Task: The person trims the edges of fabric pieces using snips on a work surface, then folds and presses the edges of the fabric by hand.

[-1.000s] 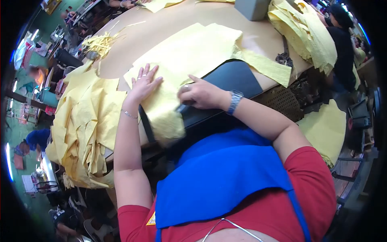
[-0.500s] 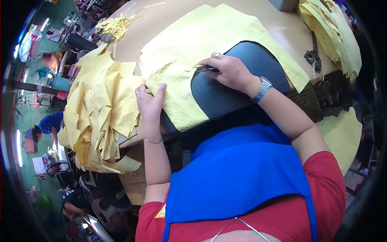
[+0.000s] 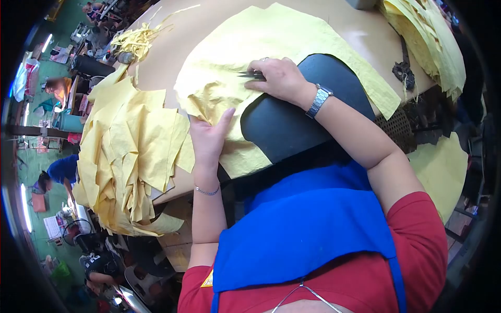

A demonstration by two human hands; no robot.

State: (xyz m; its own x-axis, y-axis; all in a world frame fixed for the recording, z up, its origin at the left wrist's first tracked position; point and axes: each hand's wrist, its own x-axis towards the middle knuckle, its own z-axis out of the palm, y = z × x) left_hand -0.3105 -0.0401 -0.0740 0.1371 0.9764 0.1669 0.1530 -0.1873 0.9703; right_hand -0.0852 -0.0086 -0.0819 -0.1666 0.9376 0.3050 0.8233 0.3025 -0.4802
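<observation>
A large yellow sheet of cloth or leather [image 3: 271,36] lies spread over the table, with a big curved cut-out around a black board [image 3: 308,115] under its front part. My right hand [image 3: 282,81] is closed on small dark snips [image 3: 251,74], whose two blades point left over the sheet, just above the cut-out's edge. At the sheet's left side, my left hand [image 3: 210,135] grips the material, thumb on top; its fingers are hidden beneath the fold. The sheet is wrinkled and raised between the two hands.
A thick heap of yellow pieces [image 3: 120,156] hangs over the table's left edge. Thin yellow strips [image 3: 136,40] lie at the back left, and another yellow stack [image 3: 428,41] stands at the back right. Several people work by machines on the left.
My right hand has moved left and up with the snips, over the sheet. My left hand has shifted right, its fingers now under the material, which is more bunched.
</observation>
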